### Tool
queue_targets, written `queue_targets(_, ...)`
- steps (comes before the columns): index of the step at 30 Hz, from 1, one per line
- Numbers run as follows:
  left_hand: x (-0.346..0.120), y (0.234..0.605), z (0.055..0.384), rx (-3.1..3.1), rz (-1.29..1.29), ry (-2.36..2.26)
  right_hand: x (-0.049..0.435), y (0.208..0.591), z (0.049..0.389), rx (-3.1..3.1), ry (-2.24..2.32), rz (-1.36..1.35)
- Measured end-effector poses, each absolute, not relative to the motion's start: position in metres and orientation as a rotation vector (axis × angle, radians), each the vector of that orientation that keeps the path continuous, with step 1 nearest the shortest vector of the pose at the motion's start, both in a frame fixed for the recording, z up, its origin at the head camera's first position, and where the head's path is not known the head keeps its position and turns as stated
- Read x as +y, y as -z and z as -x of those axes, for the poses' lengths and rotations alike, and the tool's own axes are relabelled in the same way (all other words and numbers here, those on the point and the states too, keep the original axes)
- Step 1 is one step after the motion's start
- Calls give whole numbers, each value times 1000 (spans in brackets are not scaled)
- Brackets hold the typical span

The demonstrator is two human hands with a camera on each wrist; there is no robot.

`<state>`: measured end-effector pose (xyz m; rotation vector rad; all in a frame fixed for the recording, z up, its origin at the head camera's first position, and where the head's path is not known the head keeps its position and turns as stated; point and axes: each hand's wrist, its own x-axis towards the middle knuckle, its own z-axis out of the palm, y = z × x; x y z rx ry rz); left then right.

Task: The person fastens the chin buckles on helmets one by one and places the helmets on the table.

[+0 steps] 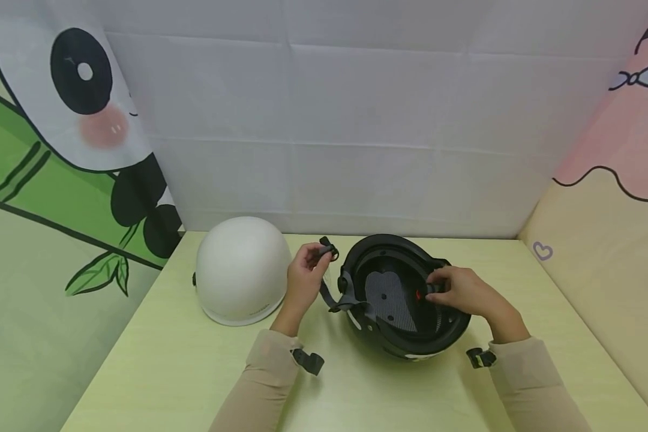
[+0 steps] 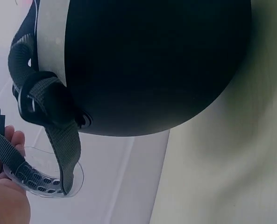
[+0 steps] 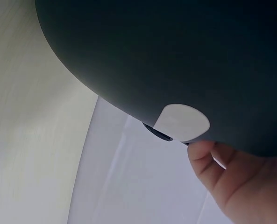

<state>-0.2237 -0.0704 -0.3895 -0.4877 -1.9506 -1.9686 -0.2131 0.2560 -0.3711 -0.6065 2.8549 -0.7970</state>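
A black helmet (image 1: 380, 241) lies upside down on the table, its ribbed lining facing up. My left hand (image 1: 304, 275) pinches the dark buckle end (image 1: 328, 249) of its chin strap (image 1: 328, 295), raised off the helmet's left side. In the left wrist view, a clear plastic sleeve (image 2: 77, 184) surrounds part of this strap. Over the helmet's right rim, my right hand (image 1: 461, 291) pinches a dark strap end (image 1: 434, 288), next to a small red part (image 1: 418, 294). The right wrist view hides that strap end behind the dark shell (image 3: 143, 60).
A white helmet (image 1: 243, 270) sits dome up, left of my left hand. The pale table (image 1: 237, 384) meets a white cloth wall (image 1: 378, 180) at the back. Printed panels stand on both sides. Each wrist wears a dark strap.
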Motion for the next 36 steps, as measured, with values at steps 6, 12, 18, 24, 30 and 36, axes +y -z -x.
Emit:
queue_targets(6,-67,381,217,-2030,544,1884,254,367,209,2858,827,596)
queue_targets(12,-67,377,214,-2062,541,1879,254,366,210,2901,844,630)
queue_targets(18,-66,373,213,-2132,532,1811,254,369,213,2899,918,620)
queue_targets(24,-64,370,211,-2179,502,1792,251,367,212,2884,1027,613)
queue_targets(30,-64,369,210,-2194,533,1774,251,364,213,2845,1150,632)
queue_targets(36,-63,366,210,-2174,674,1790,249,361,212,2856,1193,641)
